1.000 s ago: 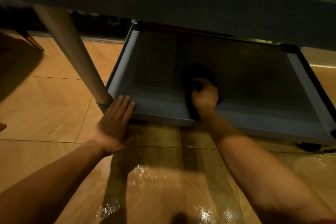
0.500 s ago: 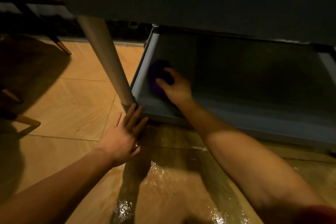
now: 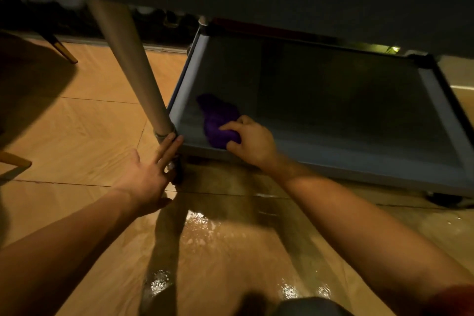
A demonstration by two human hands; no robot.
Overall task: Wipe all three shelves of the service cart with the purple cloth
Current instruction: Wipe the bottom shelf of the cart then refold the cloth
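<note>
- No legible text, labels, brand marks, numbers or signs anywhere in view.
</note>
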